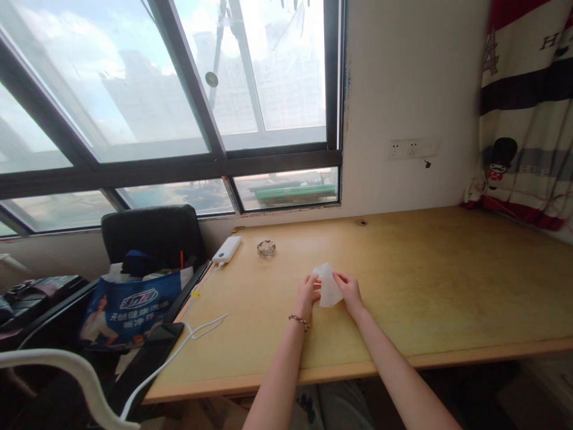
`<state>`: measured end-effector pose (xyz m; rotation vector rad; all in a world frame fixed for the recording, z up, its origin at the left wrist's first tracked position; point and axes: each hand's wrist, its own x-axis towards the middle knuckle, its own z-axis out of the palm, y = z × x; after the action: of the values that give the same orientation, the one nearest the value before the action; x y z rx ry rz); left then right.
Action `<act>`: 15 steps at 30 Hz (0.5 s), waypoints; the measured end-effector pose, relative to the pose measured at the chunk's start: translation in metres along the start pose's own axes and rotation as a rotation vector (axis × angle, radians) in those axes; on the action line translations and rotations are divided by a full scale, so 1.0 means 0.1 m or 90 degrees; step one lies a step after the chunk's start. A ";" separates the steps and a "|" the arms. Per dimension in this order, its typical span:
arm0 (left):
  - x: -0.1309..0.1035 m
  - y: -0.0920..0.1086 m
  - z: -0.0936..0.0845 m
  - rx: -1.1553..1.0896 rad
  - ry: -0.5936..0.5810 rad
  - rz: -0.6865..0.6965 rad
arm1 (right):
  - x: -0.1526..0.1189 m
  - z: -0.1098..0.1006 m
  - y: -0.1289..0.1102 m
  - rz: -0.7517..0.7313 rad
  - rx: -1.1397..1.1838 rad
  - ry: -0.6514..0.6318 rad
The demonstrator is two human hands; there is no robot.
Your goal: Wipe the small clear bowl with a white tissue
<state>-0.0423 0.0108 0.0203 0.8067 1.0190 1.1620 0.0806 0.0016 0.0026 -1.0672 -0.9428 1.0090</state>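
Between my two hands is a thin white sheet [330, 291], like a tissue or wipe, held just over the wooden table. My left hand [308, 291] pinches its left edge, with a beaded bracelet on the wrist. On the other side, my right hand [348, 289] grips the upper right edge between thumb and fingers. The sheet looks partly folded and hangs down toward the tabletop. A silver openwork bracelet or ring-shaped piece [267, 248] lies on the table, beyond my left hand and apart from it.
A white power bank [227, 249] with a white cable [192, 331] lies along the left edge of the table [447, 286]. Left of it, a black chair [152, 233] holds a blue bag [129, 307]. Window, wall sockets [412, 148] and a curtain [523, 119] stand behind.
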 end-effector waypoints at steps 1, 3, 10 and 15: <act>0.00 -0.01 -0.01 -0.014 -0.001 0.009 | 0.01 0.00 0.01 0.003 0.005 0.016; -0.01 -0.01 -0.02 -0.039 -0.002 0.013 | 0.02 -0.01 0.03 0.005 0.018 0.033; -0.03 -0.01 0.00 0.009 -0.050 0.078 | 0.03 -0.02 0.06 0.008 0.021 0.048; 0.02 -0.07 -0.08 0.042 -0.027 0.065 | 0.03 -0.02 0.03 0.046 0.082 0.072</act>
<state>-0.0478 0.0113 0.0109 0.9413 0.9954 1.1969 0.0826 0.0045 -0.0005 -1.0438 -0.7427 1.0436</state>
